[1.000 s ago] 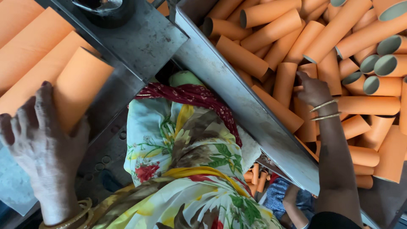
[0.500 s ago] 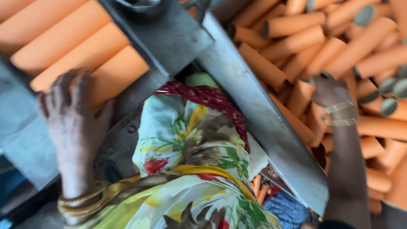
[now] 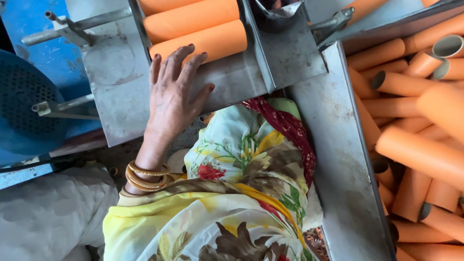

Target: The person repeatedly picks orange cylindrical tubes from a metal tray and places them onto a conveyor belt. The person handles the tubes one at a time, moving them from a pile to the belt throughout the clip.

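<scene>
Left hand point(image 3: 171, 94) spread on orange tube point(image 3: 198, 43); right hand out of view.

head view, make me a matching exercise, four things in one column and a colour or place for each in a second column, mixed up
Things:
1. left hand
2. heap of loose tubes
3. bangles
4. round mesh guard

Places and colours:
A. gold, round the wrist
B. blue, at the left edge
C. flat on the metal tray, fingertips on the nearest orange tube
D. in the bin on the right

Pairs: 1-C, 2-D, 3-A, 4-B
</scene>
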